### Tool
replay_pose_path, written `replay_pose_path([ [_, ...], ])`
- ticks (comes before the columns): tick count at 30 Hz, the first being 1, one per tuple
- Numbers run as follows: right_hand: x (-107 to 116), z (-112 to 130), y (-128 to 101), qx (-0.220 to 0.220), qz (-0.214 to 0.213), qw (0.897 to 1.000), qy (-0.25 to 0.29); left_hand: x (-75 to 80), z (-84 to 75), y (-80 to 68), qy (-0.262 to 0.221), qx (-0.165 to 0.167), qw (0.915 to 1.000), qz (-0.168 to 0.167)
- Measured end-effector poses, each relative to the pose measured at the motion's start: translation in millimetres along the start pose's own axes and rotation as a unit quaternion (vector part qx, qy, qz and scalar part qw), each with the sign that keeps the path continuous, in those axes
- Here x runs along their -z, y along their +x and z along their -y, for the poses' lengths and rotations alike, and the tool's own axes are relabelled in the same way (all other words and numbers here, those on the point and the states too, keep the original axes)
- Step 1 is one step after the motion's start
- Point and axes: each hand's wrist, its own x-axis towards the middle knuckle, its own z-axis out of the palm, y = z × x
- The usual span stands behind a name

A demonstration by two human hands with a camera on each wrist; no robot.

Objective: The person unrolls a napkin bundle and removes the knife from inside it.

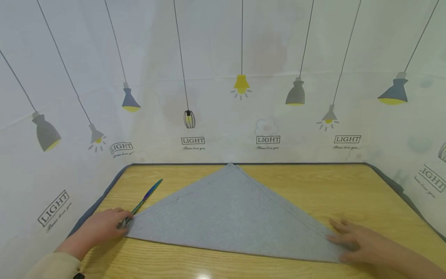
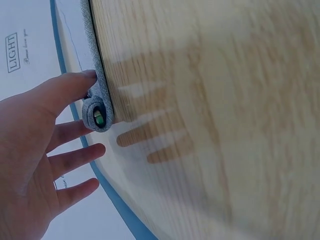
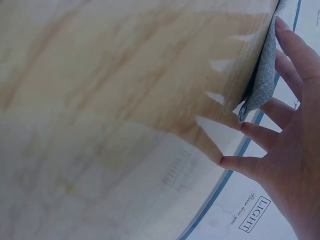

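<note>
A grey cloth [image 1: 237, 221] lies folded in a triangle, its long edge toward me and its peak at the table's far edge. A table knife [image 1: 152, 189] with a shiny blue-green blade slants out beyond the cloth's left corner. My left hand [image 1: 109, 226] pinches that corner with thumb and index finger, the other fingers spread. There the cloth is curled into a small roll [image 2: 90, 114], and a shiny green end [image 2: 98, 117] shows inside it. My right hand [image 1: 366, 242] rests at the right corner [image 3: 262, 85], fingers spread, fingertips touching the cloth and tabletop.
The light wood table [image 1: 296, 186] has a dark blue edge [image 1: 313, 164]. White sheeting [image 1: 216, 50] printed with hanging lamps and lettering stands behind it and along both sides. The glossy tabletop mirrors both hands in the wrist views.
</note>
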Motion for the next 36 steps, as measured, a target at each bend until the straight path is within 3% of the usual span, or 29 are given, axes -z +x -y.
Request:
replay_pose_path([
  [6, 2, 1, 0, -0.001, 0.009, 0.999, 0.031, -0.3, 3.2, -0.5, 0.005, 0.000, 1.0000, 0.003],
  [13, -1, -1, 1, 0.006, 0.000, 1.000, 0.028, -0.6, 5.8, -1.4, 0.012, -0.004, 0.9999, 0.002],
  [22, -4, -4, 2, 0.007, -0.006, 0.999, 0.032, 1.9, 6.5, -6.8, 0.016, 0.003, 0.9995, -0.028],
  [26, -4, -5, 2, 0.004, -0.003, 1.000, 0.022, 4.2, 8.3, -6.8, 0.014, 0.017, 0.9996, -0.019],
  [33, -6, -7, -1, 0.020, -0.027, 0.999, -0.034, 9.3, 9.7, -7.7, -0.009, 0.019, 0.9997, -0.008],
  [36, -6, -7, -1, 0.024, -0.027, 0.999, -0.033, 12.6, 9.8, -7.2, -0.028, 0.016, 0.9995, 0.000],
])
